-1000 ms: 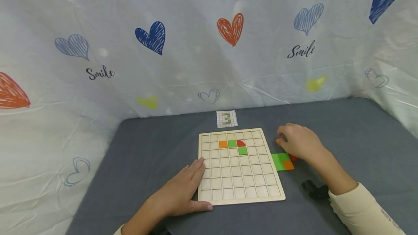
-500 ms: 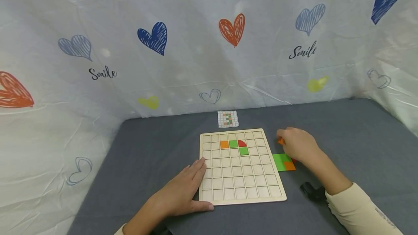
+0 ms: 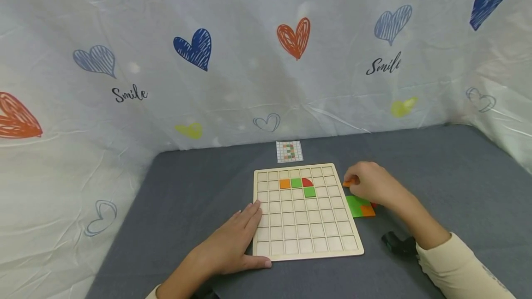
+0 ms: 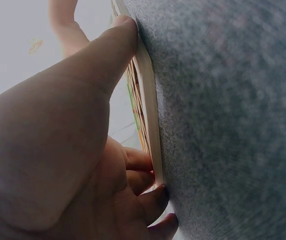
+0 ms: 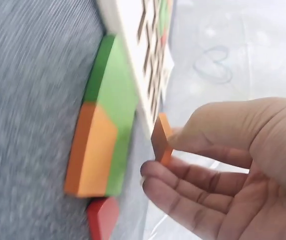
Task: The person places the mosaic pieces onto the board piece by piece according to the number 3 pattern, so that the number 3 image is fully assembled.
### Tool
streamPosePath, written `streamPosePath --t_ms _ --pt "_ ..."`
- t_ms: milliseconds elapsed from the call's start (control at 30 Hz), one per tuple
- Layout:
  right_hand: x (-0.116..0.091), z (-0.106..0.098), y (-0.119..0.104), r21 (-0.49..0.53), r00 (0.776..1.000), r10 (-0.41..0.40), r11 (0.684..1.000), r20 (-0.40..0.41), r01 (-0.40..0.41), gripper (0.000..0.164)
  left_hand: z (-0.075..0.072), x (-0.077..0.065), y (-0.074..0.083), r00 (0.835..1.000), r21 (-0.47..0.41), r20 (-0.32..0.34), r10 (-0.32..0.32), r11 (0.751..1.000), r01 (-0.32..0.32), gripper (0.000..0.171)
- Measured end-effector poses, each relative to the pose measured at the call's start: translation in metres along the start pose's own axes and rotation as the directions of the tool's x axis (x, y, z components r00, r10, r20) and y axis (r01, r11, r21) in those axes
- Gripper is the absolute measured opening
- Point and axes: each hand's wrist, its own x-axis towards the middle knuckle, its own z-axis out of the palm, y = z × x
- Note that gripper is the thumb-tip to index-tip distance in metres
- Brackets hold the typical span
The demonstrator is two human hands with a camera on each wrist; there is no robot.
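Observation:
A pale wooden grid board (image 3: 291,231) lies on the grey cloth, with an orange square tile (image 3: 284,183), two green tiles (image 3: 309,192) and a red quarter-round tile (image 3: 307,182) set in its upper cells. My left hand (image 3: 232,239) rests along the board's left edge, fingers straight, thumb at the near corner. Just off the board's right edge, my right hand (image 3: 371,182) pinches an orange tile (image 5: 162,139) between thumb and fingers. Below that hand, green tiles (image 5: 118,82), an orange tile (image 5: 94,150) and a red tile (image 5: 103,216) lie together on the cloth.
A small printed card (image 3: 289,152) with a coloured grid pattern lies behind the board. A white curtain (image 3: 249,82) with hearts hangs along the back of the table (image 3: 199,188). A black object (image 3: 399,243) sits under the right wrist.
My right hand has pinched the orange tile, lifted it and drawn it left toward the board's right edge. My left hand and the tiles on the board stay as they were.

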Motion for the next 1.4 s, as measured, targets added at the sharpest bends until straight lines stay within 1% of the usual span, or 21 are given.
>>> streamPosePath --t_ms 67,167,300,533,667,800,967,1300,1400 --pt "0.0 0.0 -0.005 0.037 1.0 -0.02 0.999 0.006 0.019 0.023 0.0 0.0 0.0 1.0 -0.003 0.002 -0.001 1.0 0.001 0.113" --pt "-0.002 0.001 -0.011 0.058 0.999 -0.046 0.997 -0.002 0.046 0.025 0.0 0.0 -0.001 1.0 -0.007 0.006 0.0 1.0 0.001 0.113" --pt "-0.003 0.001 -0.016 0.058 0.996 -0.086 0.994 -0.019 0.087 0.027 0.0 0.0 -0.001 1.0 -0.007 0.006 0.006 1.0 -0.006 0.113" --pt "-0.004 0.007 -0.023 0.059 0.986 -0.165 0.985 -0.011 0.165 0.029 0.0 0.0 0.001 1.0 -0.007 0.006 0.006 1.0 -0.006 0.113" --pt "-0.005 0.012 -0.027 0.07 0.978 -0.21 0.975 -0.008 0.21 0.032 0.0 0.0 0.001 1.0 -0.009 0.003 0.008 1.0 -0.008 0.112" --pt "-0.004 0.018 -0.03 0.067 0.968 -0.251 0.965 -0.022 0.252 0.03 0.0 0.0 0.001 1.0 -0.008 -0.001 0.008 1.0 -0.008 0.113" --pt "-0.001 0.025 -0.036 0.054 0.958 -0.285 0.956 -0.033 0.287 0.031 0.001 0.0 0.0 1.0 -0.004 -0.004 0.01 1.0 -0.01 0.113" --pt "-0.001 0.032 -0.046 0.054 0.939 -0.342 0.938 -0.024 0.343 0.03 0.0 0.0 0.0 1.0 -0.008 -0.001 0.007 1.0 -0.007 0.113" --pt "0.0 0.035 -0.048 0.045 0.937 -0.349 0.936 -0.023 0.349 0.029 0.0 0.0 0.0 1.0 -0.004 0.0 0.007 1.0 -0.007 0.113"
